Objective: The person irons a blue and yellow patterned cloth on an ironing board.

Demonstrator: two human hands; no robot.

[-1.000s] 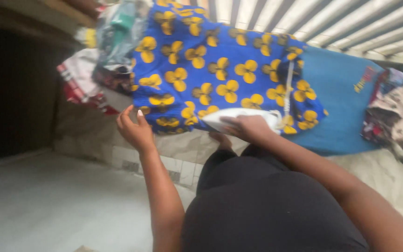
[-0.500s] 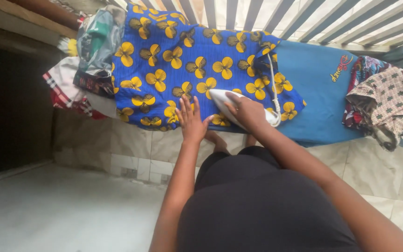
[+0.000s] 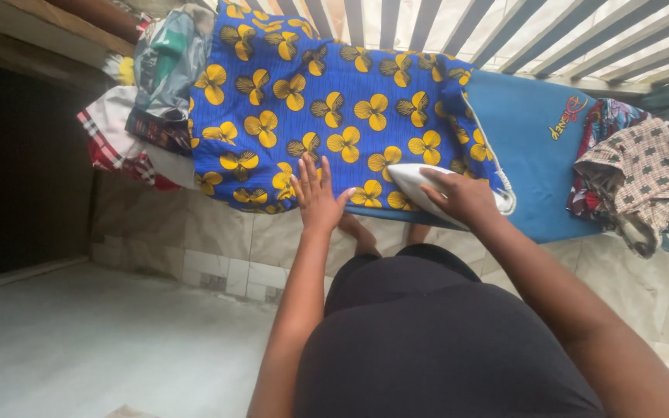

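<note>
- A white plastic clothes iron [image 3: 427,186] is gripped from above by the right hand [image 3: 464,195], fingers wrapped over its handle.
- The iron is pressed flat on the near edge of a blue cotton cloth printed with yellow flowers [image 3: 326,108] (the cloth is spread over a teal padded ironing surface [image 3: 532,147]).
- The left hand [image 3: 317,197] is laid flat on the cloth, fingers spread and nothing grasped, just beside the iron's tip.
- A white cord [image 3: 497,170] is seen running from the iron's rear across the cloth.
- Piles of folded mixed-colour clothes [image 3: 145,101] are stacked left of the cloth; a checked brown garment [image 3: 632,166] is heaped on the right.
</note>
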